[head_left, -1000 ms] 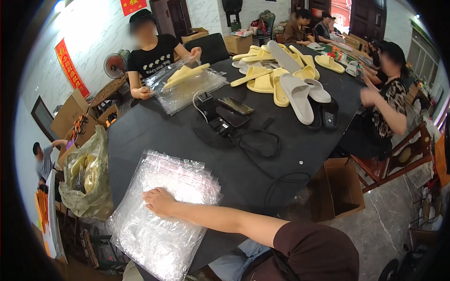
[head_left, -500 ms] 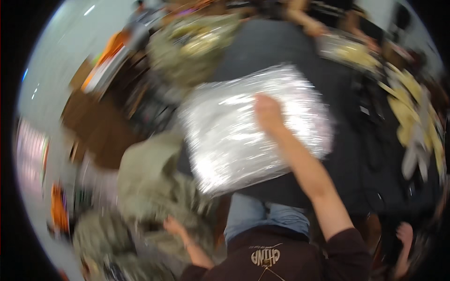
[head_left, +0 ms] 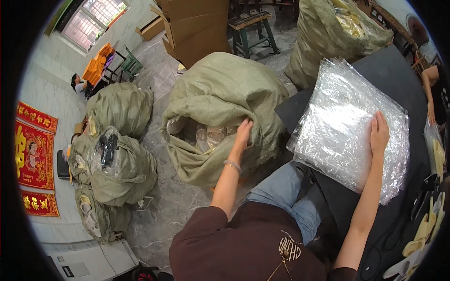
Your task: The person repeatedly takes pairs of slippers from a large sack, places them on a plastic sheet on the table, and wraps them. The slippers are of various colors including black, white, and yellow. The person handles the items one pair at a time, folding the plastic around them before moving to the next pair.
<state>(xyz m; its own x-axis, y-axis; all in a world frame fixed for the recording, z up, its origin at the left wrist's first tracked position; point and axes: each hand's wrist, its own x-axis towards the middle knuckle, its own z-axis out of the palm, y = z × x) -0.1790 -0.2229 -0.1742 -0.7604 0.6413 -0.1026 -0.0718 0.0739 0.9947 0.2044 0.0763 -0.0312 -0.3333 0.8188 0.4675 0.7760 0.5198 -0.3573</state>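
A large olive-green woven sack stands on the floor at my left, its mouth turned toward me. Inside its opening lie pale and tan shoes, partly in shadow. The rim of this sack is in my left hand, with the fingers closed on the fabric at the right side of the mouth. On the dark table to the right lies a stack of clear, shiny plastic bags. My right hand rests flat on top of the stack, fingers stretched out.
The black table carries cream straps or shoe parts at its right edge. Another filled sack stands beyond it. Several stuffed sacks line the left, with cardboard boxes and a green stool behind. Someone's arm shows far right.
The view has swung to the left and sharpened. My left hand, low beside the sack before, is now at its open mouth. My right hand remains on the plastic bags, its fingers now stretched out.
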